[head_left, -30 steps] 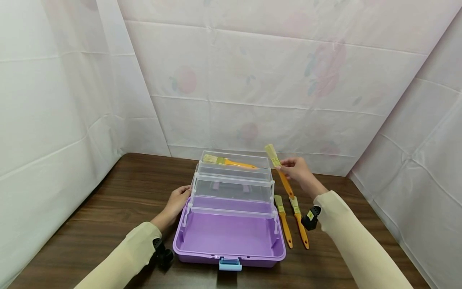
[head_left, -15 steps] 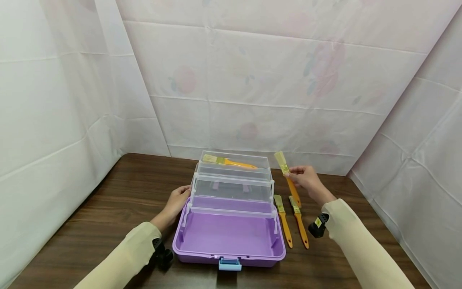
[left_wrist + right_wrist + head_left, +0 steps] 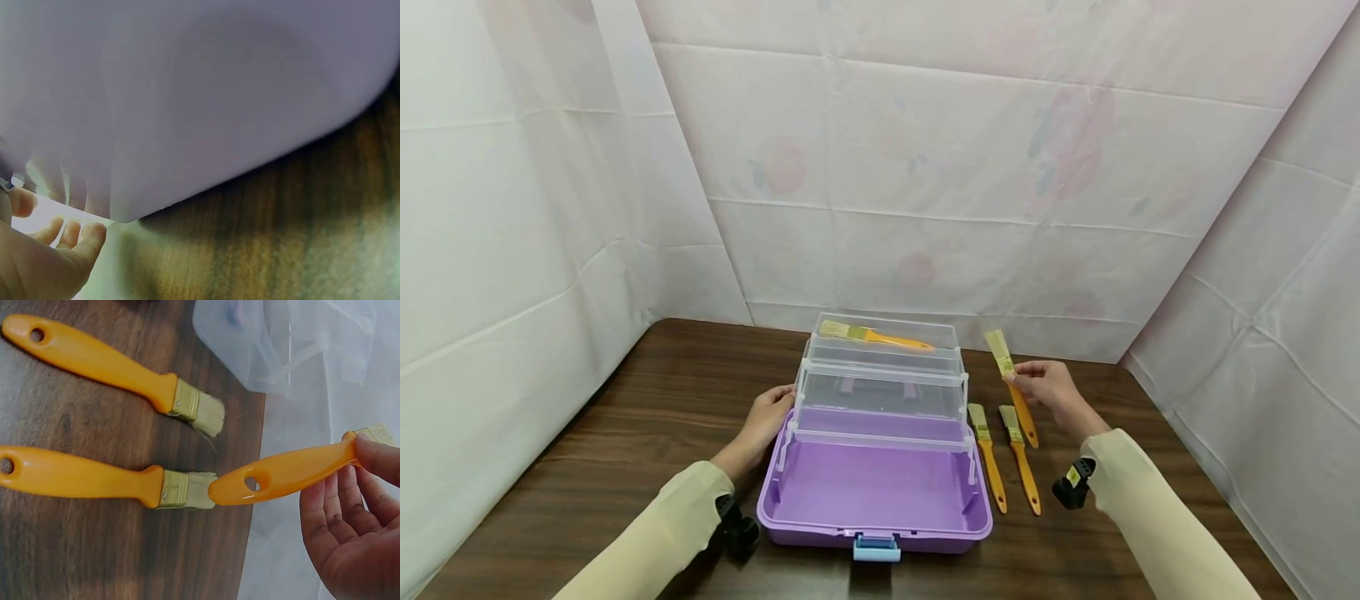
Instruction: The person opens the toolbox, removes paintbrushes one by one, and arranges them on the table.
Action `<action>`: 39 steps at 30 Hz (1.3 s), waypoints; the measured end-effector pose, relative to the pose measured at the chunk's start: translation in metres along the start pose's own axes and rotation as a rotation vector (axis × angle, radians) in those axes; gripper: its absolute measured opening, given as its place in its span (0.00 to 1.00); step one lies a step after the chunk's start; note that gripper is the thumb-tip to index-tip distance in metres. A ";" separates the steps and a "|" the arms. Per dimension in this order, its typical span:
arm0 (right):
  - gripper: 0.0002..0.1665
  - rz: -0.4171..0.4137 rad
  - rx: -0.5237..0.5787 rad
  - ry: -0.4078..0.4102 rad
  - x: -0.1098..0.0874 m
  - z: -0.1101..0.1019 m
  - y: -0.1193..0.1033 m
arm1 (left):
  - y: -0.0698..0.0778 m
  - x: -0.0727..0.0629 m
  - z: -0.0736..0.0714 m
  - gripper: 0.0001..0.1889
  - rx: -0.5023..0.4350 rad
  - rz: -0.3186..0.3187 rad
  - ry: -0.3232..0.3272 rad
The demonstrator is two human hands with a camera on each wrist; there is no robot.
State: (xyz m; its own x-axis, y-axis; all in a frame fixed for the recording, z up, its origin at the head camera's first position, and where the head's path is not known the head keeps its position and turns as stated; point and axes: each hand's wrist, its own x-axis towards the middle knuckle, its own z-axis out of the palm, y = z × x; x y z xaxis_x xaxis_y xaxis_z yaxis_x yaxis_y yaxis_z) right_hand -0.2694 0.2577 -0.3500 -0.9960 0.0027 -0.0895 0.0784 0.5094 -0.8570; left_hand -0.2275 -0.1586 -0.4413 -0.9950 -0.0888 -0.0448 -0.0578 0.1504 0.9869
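My right hand (image 3: 1051, 388) pinches a paintbrush (image 3: 1022, 412) with an orange handle, bristles pointing up and away, to the right of the box. In the right wrist view the thumb and fingers grip this paintbrush (image 3: 294, 472) close to its ferrule. Two more paintbrushes, an inner one (image 3: 991, 467) and an outer one (image 3: 1026, 471), lie side by side on the table. A purple box (image 3: 872, 492) stands open, its clear tiered trays (image 3: 880, 383) raised. Another paintbrush (image 3: 891, 339) lies in the top tray. My left hand (image 3: 767, 417) rests at the box's left side, fingertips partly hidden.
The dark wooden table (image 3: 625, 433) runs back to a white patterned cloth (image 3: 925, 183). Cloth also hangs along the left and right sides. A light blue latch (image 3: 877, 548) sticks out at the box's front.
The right hand has carried its paintbrush to the right and toward me, away from the trays. The left hand and the box have stayed in place.
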 end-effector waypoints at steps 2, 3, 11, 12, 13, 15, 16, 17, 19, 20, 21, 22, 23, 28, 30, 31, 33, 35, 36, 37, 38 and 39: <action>0.23 -0.004 -0.004 0.005 0.000 -0.001 0.004 | 0.000 0.000 -0.001 0.22 0.001 -0.001 0.001; 0.23 -0.002 -0.005 0.007 0.000 -0.002 0.005 | 0.000 0.000 -0.001 0.22 0.000 -0.001 -0.001; 0.22 0.034 0.008 0.019 -0.003 -0.006 0.020 | 0.000 -0.001 0.000 0.21 -0.003 0.000 -0.005; 0.22 0.040 0.009 0.021 -0.004 -0.006 0.022 | 0.000 -0.001 0.000 0.21 -0.002 -0.001 -0.005; 0.22 0.045 0.010 0.025 -0.005 -0.007 0.024 | 0.000 -0.001 0.000 0.21 -0.002 -0.002 -0.006; 0.22 0.053 0.009 0.029 -0.006 -0.009 0.027 | 0.000 -0.002 0.000 0.21 -0.003 -0.002 -0.004; 0.22 0.055 0.005 0.031 -0.007 -0.009 0.029 | 0.001 -0.002 0.000 0.21 -0.003 -0.002 -0.003; 0.22 0.056 0.002 0.032 -0.007 -0.010 0.031 | 0.001 -0.002 0.000 0.21 -0.003 -0.002 -0.004; 0.23 0.064 0.004 0.033 -0.009 -0.012 0.034 | 0.001 -0.002 0.000 0.21 -0.005 0.000 -0.003; 0.24 0.066 0.005 0.031 -0.010 -0.012 0.036 | 0.001 -0.002 0.000 0.21 -0.007 0.001 -0.002; 0.24 0.072 0.009 0.031 -0.010 -0.013 0.038 | 0.001 -0.002 0.000 0.21 -0.008 0.002 -0.002; 0.24 0.079 0.012 0.032 -0.011 -0.013 0.040 | 0.001 -0.002 -0.001 0.21 -0.010 0.003 -0.001; 0.24 0.086 0.013 0.031 -0.012 -0.014 0.042 | 0.001 -0.002 -0.001 0.21 -0.013 0.004 -0.002; 0.23 0.125 -0.004 0.048 -0.014 -0.016 0.052 | 0.002 -0.001 -0.001 0.21 -0.019 0.003 0.001; 0.24 0.131 -0.012 0.051 -0.014 -0.017 0.056 | 0.002 0.000 -0.001 0.21 -0.019 0.003 0.001; 0.24 0.131 -0.018 0.051 -0.015 -0.017 0.057 | 0.002 0.000 -0.001 0.21 -0.018 0.003 0.000; 0.25 0.127 -0.031 0.048 -0.016 -0.019 0.061 | 0.002 0.000 -0.001 0.22 -0.016 0.003 -0.001; 0.26 0.132 -0.029 0.044 -0.017 -0.020 0.064 | 0.002 0.000 -0.001 0.22 -0.014 0.002 -0.002; 0.26 0.134 -0.026 0.045 -0.018 -0.021 0.066 | 0.002 -0.001 -0.001 0.22 -0.013 0.003 -0.003; 0.26 0.139 -0.022 0.045 -0.019 -0.021 0.067 | 0.002 -0.001 -0.001 0.22 -0.011 0.002 -0.004; 0.26 0.147 -0.013 0.047 -0.020 -0.021 0.069 | 0.002 -0.001 -0.001 0.22 -0.011 0.001 -0.004; 0.26 0.159 -0.005 0.048 -0.021 -0.021 0.071 | 0.002 -0.002 -0.001 0.22 -0.011 0.000 -0.005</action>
State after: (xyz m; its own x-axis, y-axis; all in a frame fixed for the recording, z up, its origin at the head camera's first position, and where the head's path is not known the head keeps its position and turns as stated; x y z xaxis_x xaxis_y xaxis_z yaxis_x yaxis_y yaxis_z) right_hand -0.2440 0.3124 -0.3985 -0.9719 0.1250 -0.1993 0.2353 0.5031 -0.8316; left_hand -0.2258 -0.1590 -0.4391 -0.9954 -0.0842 -0.0453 -0.0568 0.1400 0.9885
